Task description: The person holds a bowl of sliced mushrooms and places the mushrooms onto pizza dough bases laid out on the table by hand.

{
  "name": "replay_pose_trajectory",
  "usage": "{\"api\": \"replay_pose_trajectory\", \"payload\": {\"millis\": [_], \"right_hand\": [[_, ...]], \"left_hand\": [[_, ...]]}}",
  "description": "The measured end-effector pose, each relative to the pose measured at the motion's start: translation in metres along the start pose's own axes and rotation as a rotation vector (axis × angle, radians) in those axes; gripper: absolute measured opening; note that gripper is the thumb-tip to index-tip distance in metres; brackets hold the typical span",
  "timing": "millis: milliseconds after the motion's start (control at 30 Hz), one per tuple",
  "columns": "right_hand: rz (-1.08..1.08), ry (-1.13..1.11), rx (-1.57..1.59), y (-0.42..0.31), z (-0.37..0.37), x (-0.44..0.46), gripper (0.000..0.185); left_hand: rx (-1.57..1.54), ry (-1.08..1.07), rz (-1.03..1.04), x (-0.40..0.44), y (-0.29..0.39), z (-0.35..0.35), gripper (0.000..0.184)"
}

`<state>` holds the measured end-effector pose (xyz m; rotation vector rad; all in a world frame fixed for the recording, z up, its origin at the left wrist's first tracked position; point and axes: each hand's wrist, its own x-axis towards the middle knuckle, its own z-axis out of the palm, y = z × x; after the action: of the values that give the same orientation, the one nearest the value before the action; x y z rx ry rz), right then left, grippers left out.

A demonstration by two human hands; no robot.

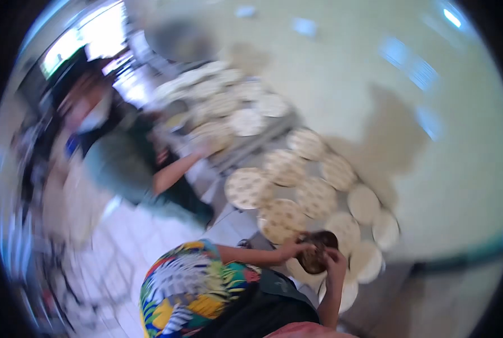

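A dark brown bowl (313,265) is between my two hands, above round flat pieces that look like dough. My left hand (294,248) is at the bowl's left rim, its fingers closed on the edge. At the right rim, my right hand (335,261) is closed with its fingertips bent over the edge. What lies inside the bowl is too blurred to make out. Around and beyond it are several pale rounds, some with brown spots, such as one spotted round (281,220) just behind the bowl.
A co-worker (122,158) in green with a face mask stands at the left, one arm stretched over a second group of rounds (246,122). A pale wall (330,73) runs behind the work surface. Tiled floor (133,248) shows at the lower left.
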<state>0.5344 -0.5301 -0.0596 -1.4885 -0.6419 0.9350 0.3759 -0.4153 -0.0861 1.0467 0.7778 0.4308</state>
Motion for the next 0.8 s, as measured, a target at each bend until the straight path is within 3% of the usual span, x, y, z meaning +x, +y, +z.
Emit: {"api": "replay_pose_trajectory", "payload": {"millis": [33, 100, 133, 167, 200, 367, 500, 600, 733, 800], "right_hand": [[-0.012, -0.034, -0.047, 0.007, -0.003, 0.001, 0.018], [-0.015, -0.146, -0.139, 0.002, 0.018, 0.027, 0.017], [0.036, -0.141, -0.110, -0.005, 0.030, 0.025, 0.017], [0.093, -0.114, -0.082, -0.011, 0.038, 0.025, 0.017], [0.102, -0.149, -0.121, -0.014, 0.046, 0.033, 0.017], [0.076, -0.256, -0.283, -0.027, 0.078, 0.052, 0.019], [0.041, -0.296, -0.341, -0.040, 0.098, 0.053, 0.027], [0.122, -0.332, -0.335, -0.041, 0.101, 0.053, 0.024], [0.092, -0.451, -0.336, -0.039, 0.097, 0.062, 0.020], [0.107, -0.493, -0.311, -0.046, 0.103, 0.064, 0.016]], "left_hand": [[-0.058, 0.000, -0.023, -0.003, 0.000, 0.003, 0.069], [-0.053, 0.056, 0.155, 0.023, -0.022, -0.012, 0.072], [-0.132, -0.035, 0.071, 0.019, -0.017, -0.020, 0.072], [0.015, 0.063, 0.039, -0.013, 0.025, -0.023, 0.062], [-0.108, 0.112, 0.127, 0.003, 0.006, -0.029, 0.072], [-0.248, 0.115, 0.110, 0.015, 0.006, -0.030, 0.068], [-0.267, 0.264, 0.232, -0.042, 0.025, -0.063, 0.069], [-0.105, 0.627, 0.467, -0.181, 0.030, -0.135, 0.082], [0.281, 1.345, 0.634, -0.504, 0.027, -0.169, 0.105], [0.395, 1.458, 0.647, -0.592, 0.026, -0.162, 0.117]]}}
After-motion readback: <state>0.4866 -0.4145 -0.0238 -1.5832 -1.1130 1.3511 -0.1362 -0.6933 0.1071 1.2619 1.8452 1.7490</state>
